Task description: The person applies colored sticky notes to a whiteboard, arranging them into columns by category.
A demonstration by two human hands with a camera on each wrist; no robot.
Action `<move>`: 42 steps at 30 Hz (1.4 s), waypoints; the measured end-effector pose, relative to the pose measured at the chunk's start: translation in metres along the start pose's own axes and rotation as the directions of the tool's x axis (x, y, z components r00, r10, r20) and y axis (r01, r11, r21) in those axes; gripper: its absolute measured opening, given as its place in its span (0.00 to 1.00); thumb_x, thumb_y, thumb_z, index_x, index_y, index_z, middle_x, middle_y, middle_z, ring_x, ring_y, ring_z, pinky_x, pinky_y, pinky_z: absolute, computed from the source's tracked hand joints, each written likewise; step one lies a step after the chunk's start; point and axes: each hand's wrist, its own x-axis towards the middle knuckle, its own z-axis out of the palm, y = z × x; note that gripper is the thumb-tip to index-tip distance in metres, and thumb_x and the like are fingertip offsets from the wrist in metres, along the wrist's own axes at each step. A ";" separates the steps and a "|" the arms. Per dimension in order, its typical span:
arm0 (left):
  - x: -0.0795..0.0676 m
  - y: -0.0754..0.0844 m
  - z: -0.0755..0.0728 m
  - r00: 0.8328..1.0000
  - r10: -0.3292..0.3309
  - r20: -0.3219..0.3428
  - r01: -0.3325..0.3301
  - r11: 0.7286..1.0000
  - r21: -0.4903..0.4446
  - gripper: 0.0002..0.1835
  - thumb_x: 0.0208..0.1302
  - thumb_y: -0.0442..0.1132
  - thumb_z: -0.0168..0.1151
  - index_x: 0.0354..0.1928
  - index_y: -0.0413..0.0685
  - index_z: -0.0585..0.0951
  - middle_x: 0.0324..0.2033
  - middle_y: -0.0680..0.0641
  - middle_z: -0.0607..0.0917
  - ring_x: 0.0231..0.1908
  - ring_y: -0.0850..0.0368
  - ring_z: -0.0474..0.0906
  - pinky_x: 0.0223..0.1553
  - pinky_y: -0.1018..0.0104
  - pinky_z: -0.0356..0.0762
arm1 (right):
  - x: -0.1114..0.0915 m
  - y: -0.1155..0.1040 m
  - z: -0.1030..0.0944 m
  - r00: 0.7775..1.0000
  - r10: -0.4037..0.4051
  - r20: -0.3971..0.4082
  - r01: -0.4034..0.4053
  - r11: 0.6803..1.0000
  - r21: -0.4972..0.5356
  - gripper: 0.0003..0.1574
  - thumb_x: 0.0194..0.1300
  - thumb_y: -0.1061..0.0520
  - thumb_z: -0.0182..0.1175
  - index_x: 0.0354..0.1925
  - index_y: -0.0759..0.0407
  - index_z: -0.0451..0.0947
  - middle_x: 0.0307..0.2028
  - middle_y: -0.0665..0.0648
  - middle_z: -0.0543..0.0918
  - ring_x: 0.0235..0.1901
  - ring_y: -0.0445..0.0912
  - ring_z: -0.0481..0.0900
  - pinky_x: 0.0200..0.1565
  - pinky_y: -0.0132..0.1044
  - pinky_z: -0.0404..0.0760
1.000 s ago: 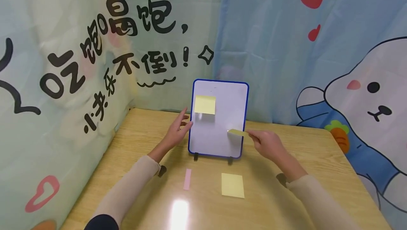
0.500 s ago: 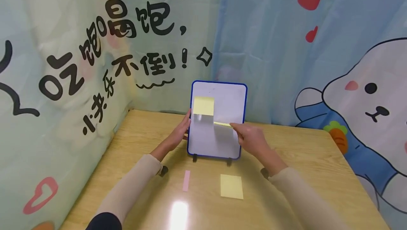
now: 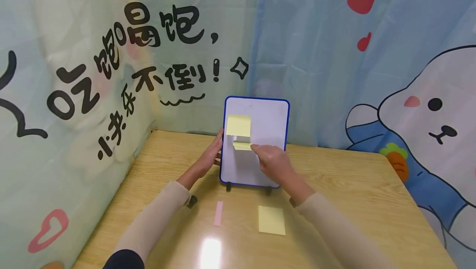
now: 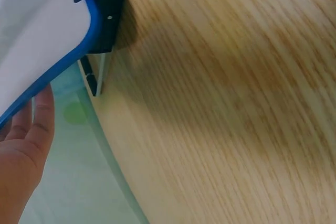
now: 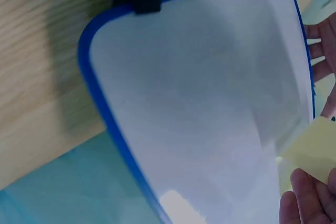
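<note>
A white board with a blue rim (image 3: 260, 170) stands upright on small black feet. A yellow sticky note (image 3: 239, 126) is stuck on its upper left. My right hand (image 3: 275, 162) pinches another yellow sticky note (image 3: 242, 146) by its right end, just below the stuck one and close in front of the board. Seen from the right wrist, this note (image 5: 312, 148) slants out from the fingertips. My left hand (image 3: 207, 156) rests at the board's left edge; in the left wrist view its fingers (image 4: 42, 119) reach behind the rim, the tips hidden.
On the wooden table (image 3: 178, 227) before the board lie a narrow pink strip (image 3: 218, 213) and a yellow sticky note or pad (image 3: 271, 220). Printed curtains (image 3: 312, 62) hang close behind and along the left side.
My right hand has carried its sticky note leftward across the board to below the stuck note. My left hand has closed in on the board's left edge, its fingers passing behind it.
</note>
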 end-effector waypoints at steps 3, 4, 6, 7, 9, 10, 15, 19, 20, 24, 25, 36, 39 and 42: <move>0.000 -0.001 0.000 1.000 0.005 -0.007 -0.005 1.000 0.011 0.31 0.79 0.59 0.28 0.79 0.69 0.40 0.74 0.39 0.60 0.47 0.43 0.80 0.39 0.60 0.78 | 0.001 -0.006 0.007 1.000 -0.009 -0.027 0.009 1.000 0.001 0.18 0.50 0.73 0.63 0.41 0.64 0.86 0.32 0.59 0.90 0.31 0.51 0.88 0.30 0.44 0.85; 0.000 -0.001 0.000 1.000 0.005 -0.008 -0.005 1.000 0.010 0.31 0.79 0.59 0.28 0.79 0.69 0.40 0.74 0.39 0.60 0.47 0.43 0.80 0.39 0.61 0.78 | 0.001 -0.007 0.009 0.999 -0.010 -0.037 0.010 1.000 0.002 0.18 0.50 0.73 0.63 0.41 0.64 0.86 0.32 0.59 0.90 0.31 0.51 0.88 0.30 0.44 0.85; 0.001 -0.002 0.000 1.000 0.001 -0.014 -0.001 1.000 0.008 0.31 0.79 0.59 0.28 0.79 0.70 0.41 0.74 0.39 0.60 0.45 0.45 0.80 0.38 0.62 0.78 | 0.002 -0.011 0.013 0.999 -0.012 -0.053 0.013 1.000 0.003 0.18 0.50 0.73 0.62 0.41 0.64 0.86 0.32 0.59 0.90 0.31 0.51 0.88 0.30 0.44 0.85; 0.001 -0.003 -0.001 1.000 0.002 -0.018 -0.002 1.000 0.008 0.31 0.79 0.59 0.29 0.79 0.70 0.41 0.74 0.39 0.60 0.44 0.46 0.80 0.38 0.62 0.78 | 0.003 -0.012 0.014 0.998 -0.012 -0.060 0.012 1.000 0.004 0.17 0.50 0.73 0.62 0.41 0.64 0.86 0.32 0.59 0.90 0.31 0.51 0.88 0.30 0.44 0.85; 0.001 -0.004 0.000 1.000 0.002 -0.026 -0.002 1.000 0.005 0.30 0.79 0.59 0.29 0.79 0.71 0.42 0.72 0.38 0.63 0.43 0.47 0.80 0.37 0.63 0.78 | 0.003 -0.015 0.017 0.998 -0.006 -0.066 0.007 1.000 0.001 0.18 0.50 0.74 0.62 0.40 0.65 0.85 0.32 0.59 0.90 0.31 0.51 0.88 0.29 0.44 0.85; 0.002 -0.004 0.000 1.000 -0.001 -0.028 0.001 1.000 0.004 0.30 0.79 0.59 0.29 0.79 0.71 0.43 0.71 0.37 0.65 0.42 0.47 0.80 0.37 0.63 0.78 | 0.003 -0.016 0.019 0.998 -0.004 -0.065 0.004 1.000 0.001 0.17 0.50 0.74 0.62 0.40 0.65 0.85 0.32 0.59 0.90 0.31 0.52 0.88 0.29 0.44 0.85; 0.002 -0.005 0.000 0.999 -0.002 -0.034 0.002 1.000 0.004 0.30 0.79 0.59 0.31 0.78 0.73 0.44 0.68 0.37 0.69 0.42 0.48 0.80 0.37 0.62 0.79 | -0.001 -0.018 0.024 0.998 0.016 -0.061 -0.016 1.000 0.000 0.17 0.50 0.74 0.63 0.40 0.65 0.85 0.31 0.59 0.89 0.31 0.51 0.88 0.28 0.44 0.84; 0.002 -0.006 -0.001 0.999 -0.003 -0.032 0.003 1.000 0.004 0.30 0.79 0.59 0.31 0.78 0.73 0.44 0.71 0.39 0.66 0.42 0.48 0.80 0.39 0.59 0.80 | -0.003 -0.021 0.027 0.998 0.030 -0.050 -0.030 1.000 0.009 0.17 0.50 0.74 0.63 0.39 0.64 0.85 0.31 0.59 0.90 0.30 0.51 0.88 0.29 0.44 0.85; 0.002 -0.006 -0.001 0.999 -0.003 -0.032 0.003 1.000 0.004 0.30 0.79 0.59 0.31 0.78 0.72 0.44 0.72 0.39 0.65 0.42 0.48 0.80 0.39 0.58 0.80 | -0.003 -0.022 0.028 0.998 0.035 -0.042 -0.035 0.999 0.010 0.16 0.51 0.74 0.63 0.39 0.64 0.85 0.31 0.59 0.90 0.30 0.51 0.88 0.29 0.44 0.85; 0.001 -0.005 -0.001 0.999 -0.004 -0.039 0.004 1.000 0.004 0.30 0.79 0.58 0.31 0.79 0.72 0.44 0.72 0.40 0.64 0.42 0.47 0.81 0.40 0.56 0.80 | -0.005 -0.025 0.030 0.998 0.062 0.007 -0.062 0.998 0.017 0.15 0.53 0.73 0.63 0.40 0.64 0.86 0.33 0.59 0.90 0.32 0.52 0.89 0.32 0.44 0.86; 0.001 -0.005 -0.001 0.999 -0.003 -0.042 0.003 1.000 0.010 0.30 0.79 0.58 0.31 0.79 0.72 0.45 0.72 0.40 0.64 0.42 0.47 0.81 0.40 0.57 0.81 | -0.005 -0.026 0.030 0.998 0.067 0.020 -0.067 0.998 0.019 0.15 0.53 0.73 0.63 0.41 0.64 0.86 0.33 0.59 0.90 0.33 0.52 0.89 0.32 0.44 0.86; 0.004 -0.006 0.000 0.983 0.152 -0.103 -0.133 0.975 0.177 0.35 0.76 0.48 0.50 0.78 0.72 0.48 0.69 0.40 0.72 0.60 0.44 0.78 0.48 0.54 0.83 | -0.012 -0.030 0.030 0.990 0.084 0.112 -0.089 0.995 0.048 0.17 0.53 0.72 0.64 0.42 0.63 0.86 0.37 0.59 0.90 0.38 0.53 0.89 0.39 0.45 0.87; 0.007 -0.005 0.002 0.970 0.203 -0.134 -0.172 0.961 0.217 0.37 0.75 0.45 0.52 0.79 0.67 0.48 0.72 0.43 0.67 0.64 0.46 0.75 0.53 0.53 0.81 | -0.012 -0.032 0.029 0.986 0.091 0.138 -0.099 0.994 0.053 0.14 0.55 0.70 0.65 0.42 0.63 0.86 0.38 0.59 0.90 0.38 0.52 0.89 0.41 0.44 0.86; 0.011 -0.004 0.004 0.958 0.233 -0.167 -0.187 0.950 0.251 0.38 0.74 0.43 0.54 0.79 0.64 0.48 0.73 0.42 0.66 0.63 0.45 0.75 0.51 0.54 0.82 | -0.012 -0.034 0.029 0.983 0.101 0.155 -0.111 0.992 0.058 0.13 0.56 0.68 0.66 0.42 0.63 0.87 0.38 0.59 0.90 0.39 0.52 0.88 0.42 0.43 0.86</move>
